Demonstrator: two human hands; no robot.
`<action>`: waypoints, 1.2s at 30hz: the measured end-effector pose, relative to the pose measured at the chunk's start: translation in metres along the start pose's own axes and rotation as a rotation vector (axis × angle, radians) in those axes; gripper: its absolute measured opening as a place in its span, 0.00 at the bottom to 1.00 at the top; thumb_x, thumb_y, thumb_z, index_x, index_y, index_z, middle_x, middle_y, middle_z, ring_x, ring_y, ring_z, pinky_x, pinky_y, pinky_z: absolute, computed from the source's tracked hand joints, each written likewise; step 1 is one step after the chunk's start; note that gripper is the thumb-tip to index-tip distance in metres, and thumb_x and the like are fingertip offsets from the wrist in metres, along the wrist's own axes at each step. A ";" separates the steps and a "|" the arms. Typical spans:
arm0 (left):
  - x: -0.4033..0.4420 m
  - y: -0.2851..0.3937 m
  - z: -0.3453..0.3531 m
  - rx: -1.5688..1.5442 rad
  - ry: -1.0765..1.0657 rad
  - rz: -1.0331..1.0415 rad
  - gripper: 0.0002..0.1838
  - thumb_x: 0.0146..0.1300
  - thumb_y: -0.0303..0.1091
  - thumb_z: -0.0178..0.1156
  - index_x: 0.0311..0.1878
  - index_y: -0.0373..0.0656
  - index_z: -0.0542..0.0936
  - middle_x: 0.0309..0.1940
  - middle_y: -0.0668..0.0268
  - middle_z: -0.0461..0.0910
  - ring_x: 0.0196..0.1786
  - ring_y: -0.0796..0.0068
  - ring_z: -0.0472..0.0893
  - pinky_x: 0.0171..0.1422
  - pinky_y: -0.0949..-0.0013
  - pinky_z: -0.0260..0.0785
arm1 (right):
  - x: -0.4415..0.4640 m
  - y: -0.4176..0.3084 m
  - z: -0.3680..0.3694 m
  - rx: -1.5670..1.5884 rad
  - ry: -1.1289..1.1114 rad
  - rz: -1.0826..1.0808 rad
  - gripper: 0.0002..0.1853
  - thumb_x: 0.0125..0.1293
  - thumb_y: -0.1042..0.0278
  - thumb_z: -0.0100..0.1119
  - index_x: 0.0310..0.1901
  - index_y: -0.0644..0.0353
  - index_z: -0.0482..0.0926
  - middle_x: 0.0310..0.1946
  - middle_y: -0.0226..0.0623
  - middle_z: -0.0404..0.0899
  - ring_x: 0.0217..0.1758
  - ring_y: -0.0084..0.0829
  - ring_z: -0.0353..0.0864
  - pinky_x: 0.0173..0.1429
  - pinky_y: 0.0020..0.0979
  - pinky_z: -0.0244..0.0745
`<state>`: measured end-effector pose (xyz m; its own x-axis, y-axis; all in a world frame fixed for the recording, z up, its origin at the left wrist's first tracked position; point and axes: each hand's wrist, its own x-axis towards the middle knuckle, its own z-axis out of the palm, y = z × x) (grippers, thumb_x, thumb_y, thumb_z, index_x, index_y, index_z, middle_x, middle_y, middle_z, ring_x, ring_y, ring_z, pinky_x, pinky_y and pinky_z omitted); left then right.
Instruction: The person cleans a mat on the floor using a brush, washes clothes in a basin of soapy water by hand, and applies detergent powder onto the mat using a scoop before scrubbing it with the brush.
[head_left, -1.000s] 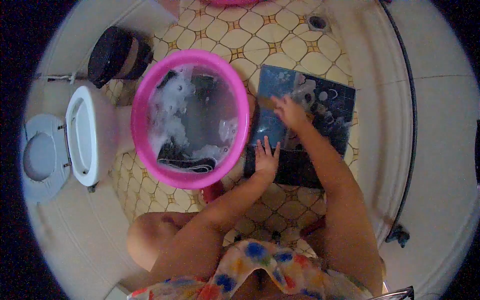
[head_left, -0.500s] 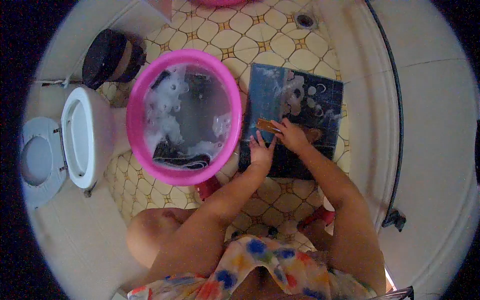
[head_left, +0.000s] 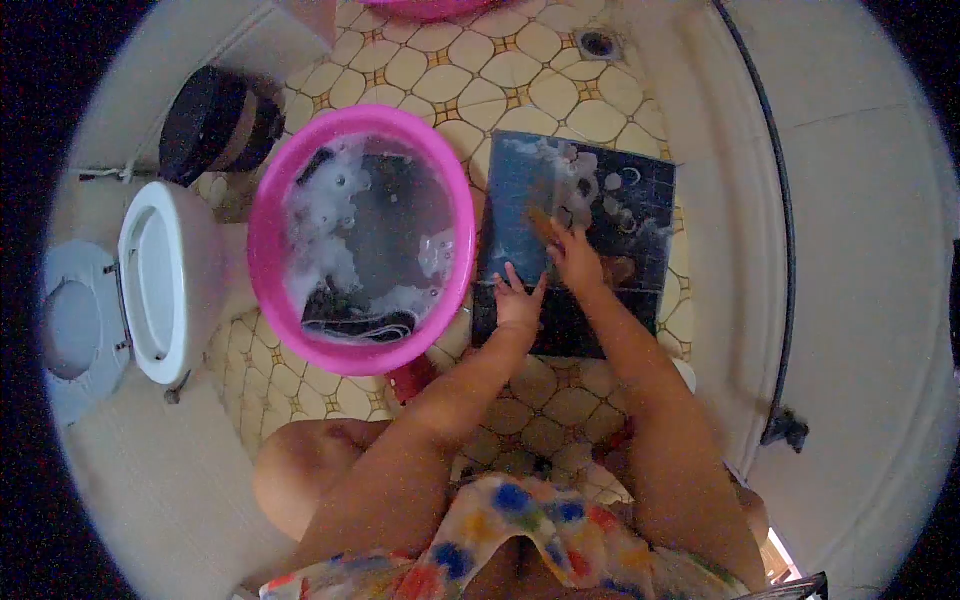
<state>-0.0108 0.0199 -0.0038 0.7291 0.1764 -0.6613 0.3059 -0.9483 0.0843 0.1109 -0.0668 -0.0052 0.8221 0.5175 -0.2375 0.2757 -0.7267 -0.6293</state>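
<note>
A dark rectangular mat (head_left: 642, 255), bluish along its left side, lies flat on the floor with patches of white foam on its far half. My right hand (head_left: 578, 264) grips a brown scrubbing brush (head_left: 541, 226) against it; the brush is slightly blurred. Near the mat's left edge, my left hand (head_left: 517, 303) rests on the surface with its fingers spread, holding nothing. Left of the mat stands a pink basin (head_left: 262, 245) of greyish, foamy water. Partly sunk in it is a dark item with pale edging (head_left: 350, 322).
A white toilet (head_left: 155, 285) with its seat raised is at the left, below a dark round container (head_left: 205, 125). A floor drain (head_left: 598, 44) sits at the far right. Part of another pink tub (head_left: 430, 8) shows at the top. A black hose (head_left: 793, 250) runs along the right wall.
My right hand has pushed the brush away from me across the mat, and the brush has turned to point more forward. My left hand stays nearly in place. The view has shifted slightly.
</note>
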 end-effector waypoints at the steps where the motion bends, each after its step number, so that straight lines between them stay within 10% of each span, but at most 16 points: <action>1: -0.007 0.001 -0.015 -0.025 -0.023 0.009 0.36 0.65 0.35 0.51 0.72 0.72 0.47 0.70 0.35 0.35 0.68 0.28 0.49 0.68 0.46 0.52 | -0.015 0.004 0.001 -0.063 -0.047 -0.024 0.28 0.61 0.63 0.58 0.64 0.42 0.65 0.52 0.47 0.66 0.51 0.53 0.73 0.50 0.44 0.74; 8: -0.006 0.011 -0.020 0.011 -0.076 -0.055 0.57 0.46 0.47 0.71 0.72 0.73 0.40 0.69 0.32 0.31 0.68 0.27 0.47 0.68 0.45 0.52 | 0.023 0.027 -0.044 -0.239 -0.072 -0.088 0.27 0.60 0.61 0.59 0.63 0.42 0.66 0.46 0.45 0.67 0.45 0.50 0.75 0.46 0.44 0.75; 15: -0.001 0.012 -0.014 0.018 -0.014 -0.057 0.58 0.46 0.47 0.71 0.72 0.74 0.39 0.68 0.31 0.32 0.68 0.26 0.48 0.66 0.46 0.55 | 0.073 0.035 -0.021 -0.086 0.253 0.113 0.27 0.61 0.63 0.58 0.63 0.45 0.66 0.54 0.51 0.65 0.51 0.52 0.73 0.52 0.42 0.72; 25: 0.008 0.018 0.001 0.074 0.027 -0.121 0.53 0.52 0.44 0.67 0.72 0.73 0.39 0.68 0.31 0.35 0.67 0.27 0.50 0.66 0.46 0.57 | -0.029 0.027 -0.027 -0.234 -0.188 0.096 0.30 0.63 0.61 0.56 0.66 0.38 0.60 0.56 0.50 0.64 0.51 0.53 0.74 0.49 0.46 0.74; 36: -0.005 0.021 -0.026 0.010 -0.096 -0.090 0.50 0.56 0.38 0.64 0.71 0.76 0.39 0.68 0.31 0.33 0.68 0.28 0.49 0.67 0.48 0.55 | 0.034 0.047 -0.031 -0.070 0.234 0.256 0.29 0.64 0.57 0.55 0.67 0.42 0.60 0.57 0.54 0.63 0.54 0.55 0.71 0.55 0.45 0.70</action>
<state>0.0076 0.0063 0.0204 0.6369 0.2353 -0.7342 0.3612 -0.9324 0.0144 0.1674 -0.0973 -0.0202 0.9585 0.2031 -0.1999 0.0728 -0.8527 -0.5173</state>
